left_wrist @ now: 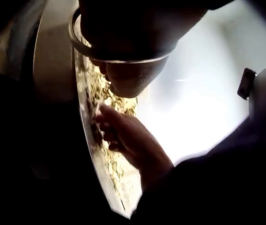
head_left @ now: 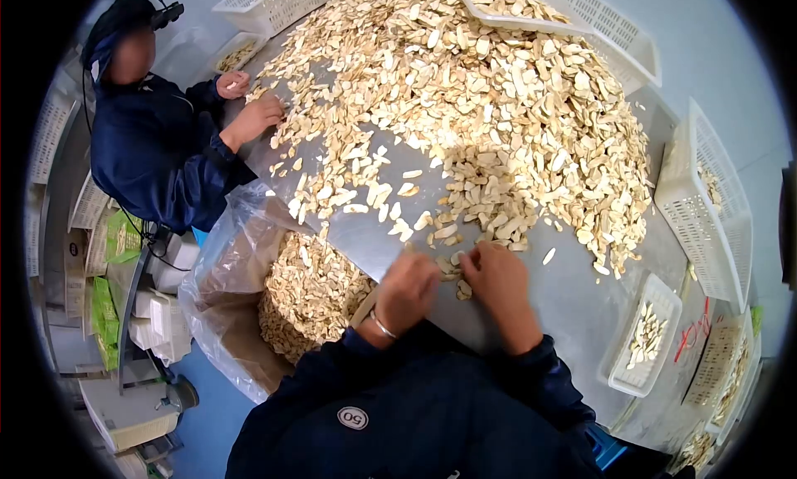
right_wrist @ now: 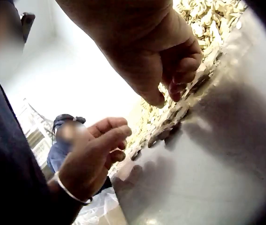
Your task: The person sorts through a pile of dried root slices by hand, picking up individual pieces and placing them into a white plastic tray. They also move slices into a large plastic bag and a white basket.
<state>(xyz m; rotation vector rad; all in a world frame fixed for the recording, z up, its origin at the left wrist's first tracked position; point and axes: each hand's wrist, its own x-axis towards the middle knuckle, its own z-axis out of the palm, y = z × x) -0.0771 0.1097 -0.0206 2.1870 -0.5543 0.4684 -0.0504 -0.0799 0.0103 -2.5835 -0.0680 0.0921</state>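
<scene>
A broad heap of pale, dried-looking slices (head_left: 498, 89) covers much of the metal table (head_left: 573, 300). My left hand (head_left: 407, 288), with a bangle at the wrist, hovers by the table's near edge beside a few loose slices. Its fingers are loosely bent with no slice showing between them in the right wrist view (right_wrist: 93, 157). Close to its right, my right hand (head_left: 501, 288) reaches down at a small cluster of slices (head_left: 491, 205). Thumb and bent fingers of the right hand (right_wrist: 168, 70) are right at the slices; I cannot tell whether they pinch one.
A plastic-lined box (head_left: 237, 313) of slices stands left below the table edge. White baskets (head_left: 693, 201) line the table's far and right sides. A small white tray (head_left: 624, 371) holds slices, near red-handled scissors (head_left: 691, 336). Another person (head_left: 158, 147) works at the left.
</scene>
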